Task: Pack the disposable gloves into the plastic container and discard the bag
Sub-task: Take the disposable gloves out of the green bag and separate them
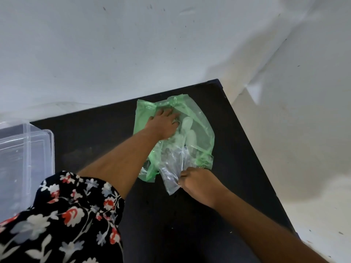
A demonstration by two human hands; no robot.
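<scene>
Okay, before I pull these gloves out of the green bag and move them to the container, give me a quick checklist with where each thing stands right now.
1. Left hand holding the green bag down on the black table: ok, it rests on the bag.
2. Right hand gripping the clear gloves: ok, pinched at the bag's near opening.
3. Gloves free of the bag: not ok, partly inside.
4. Plastic container within reach: ok, at the table's left.
5. Container open: cannot tell.
</scene>
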